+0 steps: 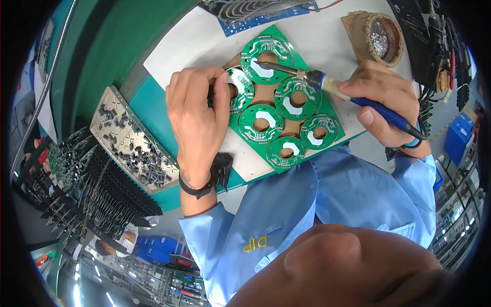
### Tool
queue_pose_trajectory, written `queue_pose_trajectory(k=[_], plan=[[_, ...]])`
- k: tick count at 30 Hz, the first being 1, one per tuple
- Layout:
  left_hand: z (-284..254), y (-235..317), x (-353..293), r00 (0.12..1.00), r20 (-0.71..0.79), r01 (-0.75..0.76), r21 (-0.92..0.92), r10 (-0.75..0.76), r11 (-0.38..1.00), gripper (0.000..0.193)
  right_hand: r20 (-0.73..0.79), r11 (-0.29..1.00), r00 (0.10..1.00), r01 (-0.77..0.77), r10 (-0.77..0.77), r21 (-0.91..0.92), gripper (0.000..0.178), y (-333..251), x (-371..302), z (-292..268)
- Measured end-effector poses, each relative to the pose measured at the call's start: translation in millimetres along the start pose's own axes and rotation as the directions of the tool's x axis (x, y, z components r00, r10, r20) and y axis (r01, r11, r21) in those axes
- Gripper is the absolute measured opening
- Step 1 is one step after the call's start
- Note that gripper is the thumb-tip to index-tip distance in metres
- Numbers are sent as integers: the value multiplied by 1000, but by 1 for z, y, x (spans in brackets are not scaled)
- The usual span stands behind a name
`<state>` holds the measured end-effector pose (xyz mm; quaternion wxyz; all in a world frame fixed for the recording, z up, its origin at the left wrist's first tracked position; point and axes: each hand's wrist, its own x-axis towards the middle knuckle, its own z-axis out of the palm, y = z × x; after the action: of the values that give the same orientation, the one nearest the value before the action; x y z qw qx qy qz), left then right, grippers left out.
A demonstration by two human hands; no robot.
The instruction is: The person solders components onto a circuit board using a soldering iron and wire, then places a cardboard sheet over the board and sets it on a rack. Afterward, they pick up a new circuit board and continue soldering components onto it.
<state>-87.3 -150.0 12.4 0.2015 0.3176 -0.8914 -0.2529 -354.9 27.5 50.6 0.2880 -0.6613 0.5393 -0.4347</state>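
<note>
A green circuit board panel (pixel 302 64) with several ring-shaped boards lies on white paper (pixel 189 43) in front of me. My right hand (pixel 383 100) grips the blue handle of a soldering iron (pixel 376 110). The iron points left, and its tip reaches over the topmost ring, near a white patch. At the panel's left edge is my left hand (pixel 197 105), its fingers bent and its thumb and forefinger pinched together beside the left ring. What they hold, if anything, is hidden. That hand covers part of the left ring.
A tray (pixel 97 115) of small black components lies to the left, with racked circuit boards (pixel 110 189) beyond it. At the far right stands a round container (pixel 396 38) of silvery bits. A coiled metal holder (pixel 245 9) and a blue board (pixel 235 26) sit at the back.
</note>
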Motion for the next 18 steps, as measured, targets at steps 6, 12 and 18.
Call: queue_pose_trajectory(k=[6, 12, 18], plan=[[4, -8, 3, 996, -61, -69, -20, 68, 997, 6, 48, 994, 995, 88, -85, -67, 32, -7, 1, 9], [5, -13, 4, 979, -107, -174, 22, 175, 985, 6, 91, 956, 984, 169, -151, -240, 32, -15, 0, 29], [7, -15, 5, 980, -82, -179, 29, 181, 983, 7, 113, 943, 982, 180, -153, -280, 36, -12, 0, 34]])
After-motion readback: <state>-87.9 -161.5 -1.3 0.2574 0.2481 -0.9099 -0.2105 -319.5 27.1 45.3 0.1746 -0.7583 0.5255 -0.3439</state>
